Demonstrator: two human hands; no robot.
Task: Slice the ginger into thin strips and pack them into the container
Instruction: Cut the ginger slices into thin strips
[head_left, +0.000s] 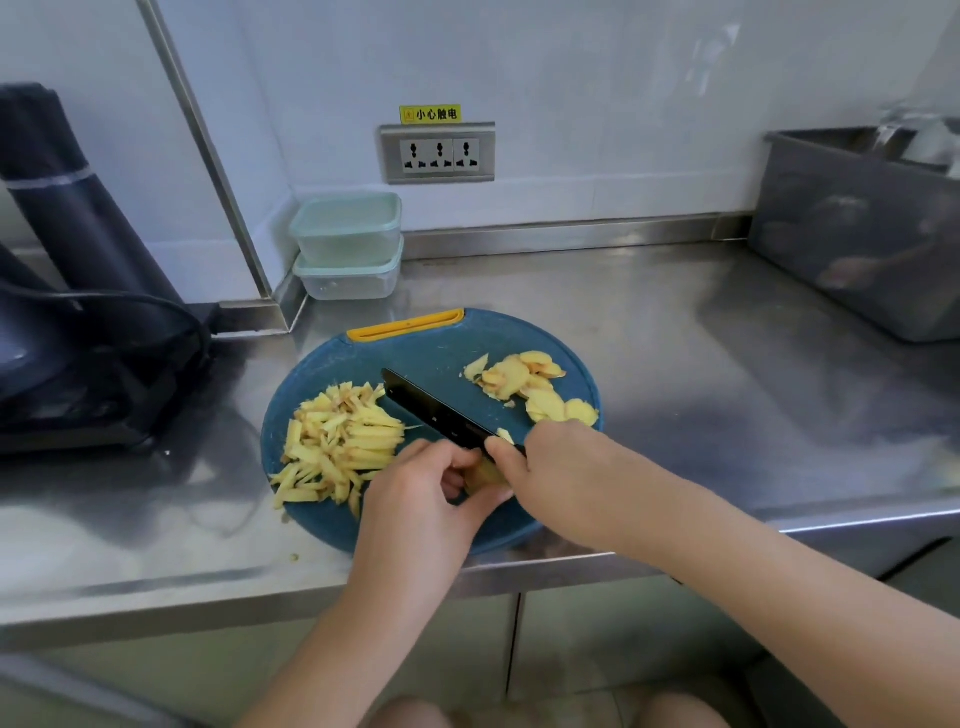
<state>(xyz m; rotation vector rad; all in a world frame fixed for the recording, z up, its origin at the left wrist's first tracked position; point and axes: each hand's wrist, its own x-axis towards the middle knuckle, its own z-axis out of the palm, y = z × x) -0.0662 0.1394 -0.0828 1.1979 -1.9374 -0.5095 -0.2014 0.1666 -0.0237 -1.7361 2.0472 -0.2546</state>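
Our left hand (415, 499) reaches in from the near edge, its fingers (447, 457) curled down and pinching a small yellow piece of ginger (485, 475) at the near middle of the round blue plastic cutting board (431, 343). Our right hand (561, 478) comes in from the right, wrapped around the handle of the black-bladed knife (436, 410), whose blade points far-left across the board, just beside the pinched piece.

A heap of cut pale-yellow ginger strips (337, 441) lies on the board's left side, and flat ginger slices (530, 384) lie on its far right. The board sits on the stainless-steel worktop (675, 364).

In the far corner, two clear plastic containers with pale green rims are stacked, the upper (348, 223) on the lower (348, 278); we cannot make out any contents. A grey metal bin (857, 234) stands far right, its contents blurred.
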